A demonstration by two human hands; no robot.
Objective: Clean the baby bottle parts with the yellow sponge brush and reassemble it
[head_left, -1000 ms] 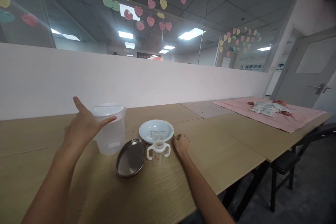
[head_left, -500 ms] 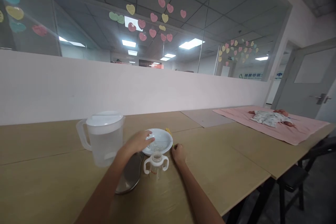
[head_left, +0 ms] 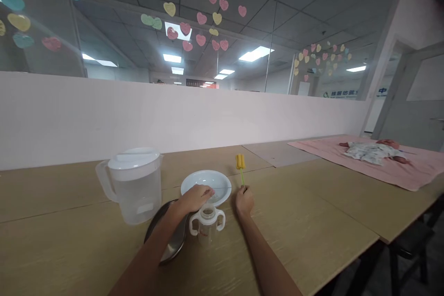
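Observation:
My right hand (head_left: 244, 200) is closed round the thin green handle of a yellow sponge brush (head_left: 240, 162), whose head points up and away. My left hand (head_left: 197, 198) reaches over the near edge of a white bowl (head_left: 194, 180), fingers drawn together; something clear and small is at the fingertips, too indistinct to name. Just in front of the bowl stands an open clear bottle (head_left: 207, 226) with two white side handles. Under my left forearm lies a metal tray (head_left: 175, 243), partly hidden.
A lidded clear pitcher (head_left: 138, 194) stands at the left on the wooden table (head_left: 294, 212). At the far right, a baby doll (head_left: 373, 151) lies on a pink cloth (head_left: 322, 150). A white wall (head_left: 194, 120) runs behind the table.
My right hand has raised the yellow brush beside the bowl, where it was mostly hidden before. The fingers of my left hand have drawn together and lowered into the bowl. The view has shifted slightly.

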